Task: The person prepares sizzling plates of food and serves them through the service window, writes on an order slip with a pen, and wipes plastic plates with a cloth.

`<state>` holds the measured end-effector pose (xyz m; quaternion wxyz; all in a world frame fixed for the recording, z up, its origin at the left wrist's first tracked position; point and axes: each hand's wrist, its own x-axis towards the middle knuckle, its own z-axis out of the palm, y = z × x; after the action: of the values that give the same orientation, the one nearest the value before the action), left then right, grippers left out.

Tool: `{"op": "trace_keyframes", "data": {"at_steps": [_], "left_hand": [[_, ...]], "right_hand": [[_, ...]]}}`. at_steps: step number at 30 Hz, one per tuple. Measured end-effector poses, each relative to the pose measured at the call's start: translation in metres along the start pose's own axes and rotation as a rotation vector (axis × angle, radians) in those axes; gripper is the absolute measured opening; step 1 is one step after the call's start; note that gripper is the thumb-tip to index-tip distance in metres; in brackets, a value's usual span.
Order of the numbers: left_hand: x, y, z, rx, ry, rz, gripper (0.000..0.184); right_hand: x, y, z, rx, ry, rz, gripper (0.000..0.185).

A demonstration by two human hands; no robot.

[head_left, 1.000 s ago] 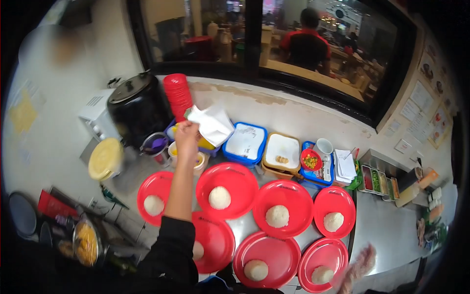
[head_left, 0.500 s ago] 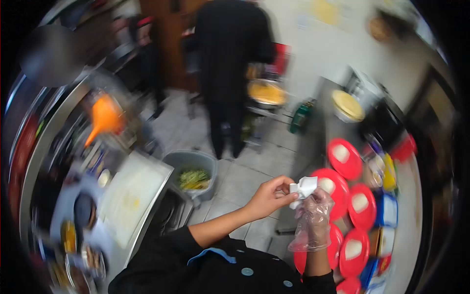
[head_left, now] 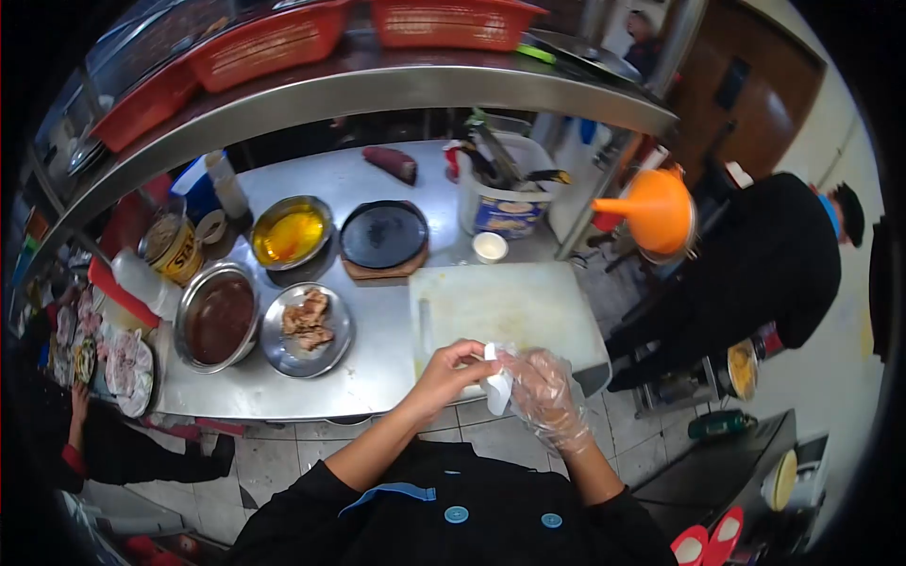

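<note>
My left hand is bare and pinches a small white paper in front of my body. My right hand wears a clear plastic glove and holds the other side of the same paper, its fingers partly hidden by the loose plastic. Both hands are just over the near edge of a white cutting board. Left of the board, a metal plate holds pieces of cooked meat. Behind the plate, a black round pan rests on a wooden base.
A bowl of dark sauce, a bowl of yellow liquid and a tub of utensils stand on the counter. An orange funnel hangs at its right. One person in black bends at the right; another's arm shows far left.
The view has swung from the red plates to the steel counter. The white paper, first raised in my left hand, is now low between both hands.
</note>
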<state>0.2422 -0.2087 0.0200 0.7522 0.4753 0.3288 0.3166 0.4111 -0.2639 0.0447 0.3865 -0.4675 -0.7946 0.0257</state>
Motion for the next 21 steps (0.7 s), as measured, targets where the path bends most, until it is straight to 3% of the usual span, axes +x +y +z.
{"op": "trace_keyframes", "data": {"at_steps": [2,3,6,8,11,16,19,21], "left_hand": [[-0.002,0.013,-0.039,0.056,0.081,0.280,0.011],[-0.006,0.023,-0.052,-0.059,0.090,0.217,0.014],[0.000,0.017,-0.096,-0.144,0.259,0.289,0.014],[0.006,0.011,-0.112,-0.166,0.342,0.316,0.011],[0.011,0.002,-0.129,-0.181,0.611,0.326,0.008],[0.012,-0.002,-0.151,-0.166,0.472,0.259,0.009],[0.013,-0.005,-0.163,-0.096,0.390,0.206,0.030],[0.010,-0.005,-0.167,-0.039,0.470,0.217,0.032]], "right_hand": [[0.040,-0.002,0.032,0.141,0.066,0.060,0.038],[0.052,0.005,0.052,0.510,0.064,0.173,0.037],[0.090,0.010,0.083,0.361,-0.130,0.199,0.034],[0.107,-0.001,0.107,0.228,-0.107,0.252,0.034],[0.120,0.002,0.139,0.466,-0.148,-0.001,0.032],[0.130,0.028,0.152,0.478,-0.300,0.004,0.028],[0.145,0.070,0.182,0.345,-0.333,-0.110,0.022],[0.161,0.119,0.217,0.283,-0.328,-0.183,0.020]]}}
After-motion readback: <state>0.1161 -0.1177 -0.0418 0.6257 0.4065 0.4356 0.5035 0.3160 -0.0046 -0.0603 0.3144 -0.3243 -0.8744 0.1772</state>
